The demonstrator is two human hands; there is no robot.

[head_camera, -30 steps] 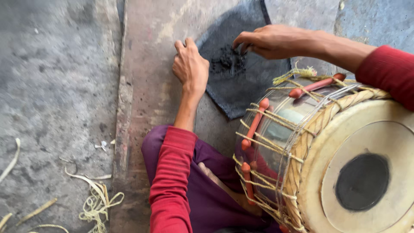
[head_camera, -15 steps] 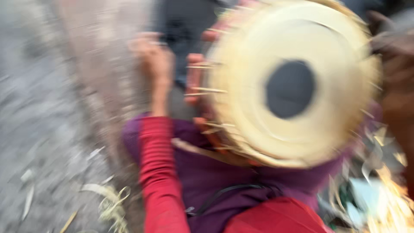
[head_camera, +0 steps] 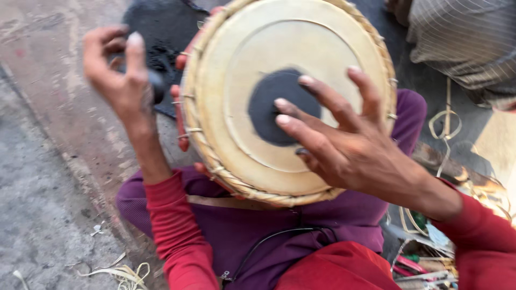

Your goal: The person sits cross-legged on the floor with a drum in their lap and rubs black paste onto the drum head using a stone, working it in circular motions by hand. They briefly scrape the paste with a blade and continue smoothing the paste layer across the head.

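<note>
drum (head_camera: 242,156) on lap, right hand (head_camera: 344,145) fingers spread on its black spot (head_camera: 269,96), left hand (head_camera: 121,80) fingers pinched on dark lump (head_camera: 157,86), dark mat (head_camera: 156,27) behind

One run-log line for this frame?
left hand: holds dark lump | right hand: fingertips over drum head black patch

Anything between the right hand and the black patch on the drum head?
Nothing visible. The right hand hovers over the drum, its fingers overlapping the black patch. The left hand is off to the side, holding something dark.
</note>
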